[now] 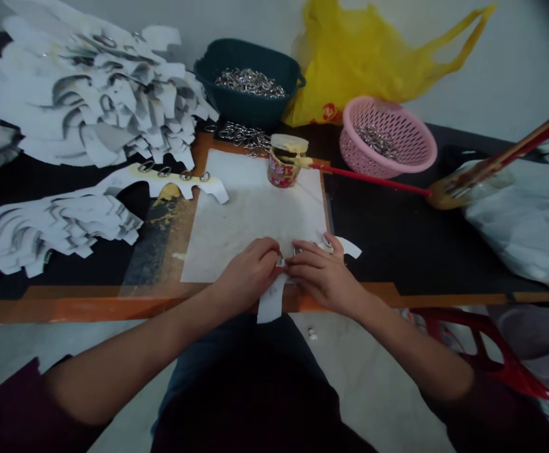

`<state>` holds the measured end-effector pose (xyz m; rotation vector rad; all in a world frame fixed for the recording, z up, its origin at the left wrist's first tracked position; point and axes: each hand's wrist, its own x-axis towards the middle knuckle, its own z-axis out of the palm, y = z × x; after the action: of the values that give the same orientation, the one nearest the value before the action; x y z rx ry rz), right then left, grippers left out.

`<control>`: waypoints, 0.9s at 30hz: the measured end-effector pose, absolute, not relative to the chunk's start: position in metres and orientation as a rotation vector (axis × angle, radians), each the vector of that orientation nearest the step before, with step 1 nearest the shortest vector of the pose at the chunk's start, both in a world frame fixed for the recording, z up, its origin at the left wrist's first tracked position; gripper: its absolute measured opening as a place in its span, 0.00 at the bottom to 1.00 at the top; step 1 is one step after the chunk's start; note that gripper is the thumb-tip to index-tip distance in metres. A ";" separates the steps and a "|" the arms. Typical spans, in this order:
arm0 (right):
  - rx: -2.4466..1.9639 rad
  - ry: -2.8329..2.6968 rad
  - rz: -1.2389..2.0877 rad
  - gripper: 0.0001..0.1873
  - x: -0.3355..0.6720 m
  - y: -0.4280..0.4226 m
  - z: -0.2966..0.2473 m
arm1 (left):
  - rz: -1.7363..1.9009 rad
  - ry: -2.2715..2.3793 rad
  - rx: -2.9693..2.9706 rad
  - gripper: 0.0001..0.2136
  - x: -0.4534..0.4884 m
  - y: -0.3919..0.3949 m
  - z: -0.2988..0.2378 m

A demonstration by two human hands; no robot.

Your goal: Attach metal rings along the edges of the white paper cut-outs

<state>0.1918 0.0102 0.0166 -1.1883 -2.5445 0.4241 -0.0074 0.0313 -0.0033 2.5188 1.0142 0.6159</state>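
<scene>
At the table's front edge, both hands are on a curved white cut-out strip [271,303]; one end hangs over the edge and the other shows past my right hand. My left hand [249,275] is closed, its fingertips pinching the strip beside a metal ring. Fingers together, my right hand [326,275] lies over the strip and holds it; another metal ring [297,250] shows by its fingertips. Part of the strip is hidden under the hands. Beneath is a white sheet [236,207]. A small tub [283,173] smeared with yellowish paste stands at the sheet's far edge.
A red-handled stick [373,179] reaches right from the tub. Loose rings [243,135] lie near a dark green basin [250,110] and a pink basket [387,141] of rings. Stacked white cut-outs [90,94] fill the left; a yellow bag [354,56] stands behind.
</scene>
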 end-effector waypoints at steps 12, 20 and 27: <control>-1.305 -2.418 0.287 0.11 0.180 0.000 0.011 | 0.661 1.014 2.519 0.02 -0.007 0.028 -0.003; -1.324 -2.469 0.153 0.09 0.181 -0.002 0.013 | 0.728 0.978 2.487 0.04 -0.009 0.030 -0.003; -1.271 -2.534 0.049 0.13 0.176 -0.008 0.003 | 0.695 0.970 2.521 0.04 -0.010 0.030 -0.003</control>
<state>0.1762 -0.0080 0.0035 -1.2713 -2.5344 0.0488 -0.0101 0.0295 -0.0029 2.5210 0.9703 0.6947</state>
